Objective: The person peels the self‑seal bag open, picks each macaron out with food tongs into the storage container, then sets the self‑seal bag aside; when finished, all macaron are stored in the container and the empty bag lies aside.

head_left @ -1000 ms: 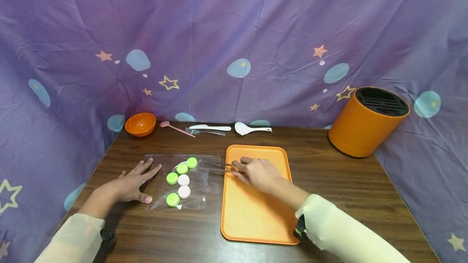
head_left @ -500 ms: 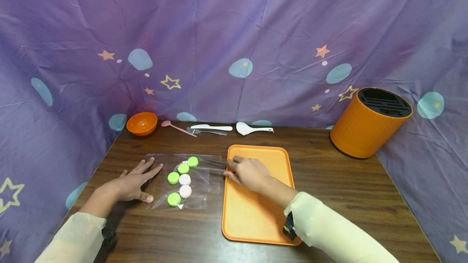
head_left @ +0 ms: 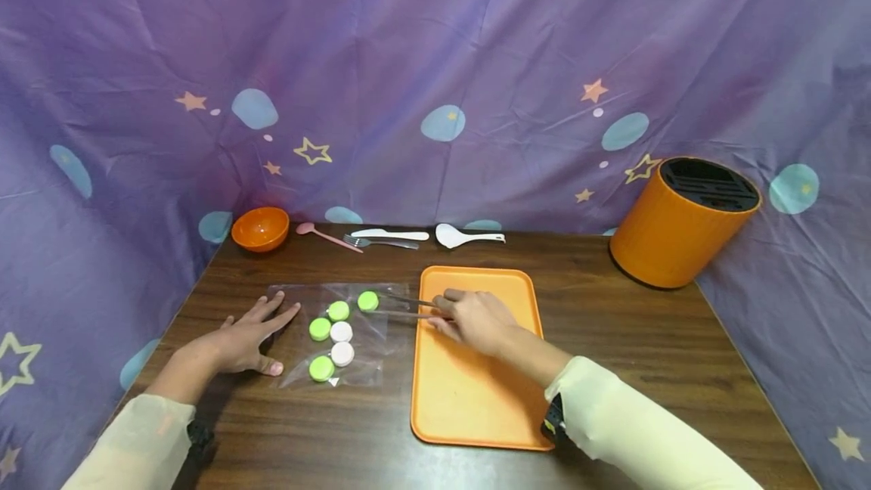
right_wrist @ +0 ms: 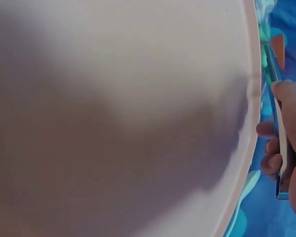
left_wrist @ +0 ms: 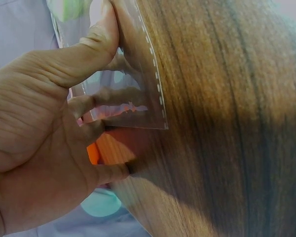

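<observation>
My left hand (head_left: 245,342) lies with fingers spread at the left edge of a clear plastic bag (head_left: 367,365); in the left wrist view, the bag's edge (left_wrist: 155,74) covers some of its fingers. On the bag are several round caps, such as a light green cap (head_left: 322,368) and a white cap (head_left: 342,354). Over the orange tray (head_left: 469,414), my right hand (head_left: 479,321) grips metal tongs (right_wrist: 282,148). Their two thin arms point left, tips at the rightmost green cap (head_left: 368,301), which sits apart from the others.
Along the back of the table lie an orange bowl (head_left: 261,230), a pink spoon (head_left: 327,236), a white knife (head_left: 391,234), a fork (head_left: 381,242) and a white ladle (head_left: 463,236). An orange knife block (head_left: 680,229) stands at the back right. A purple curtain (head_left: 381,82) hangs behind.
My right hand first reached left with the tongs, then drew back right. The rightmost green cap has shifted right, away from the other caps. My left hand has stayed in place.
</observation>
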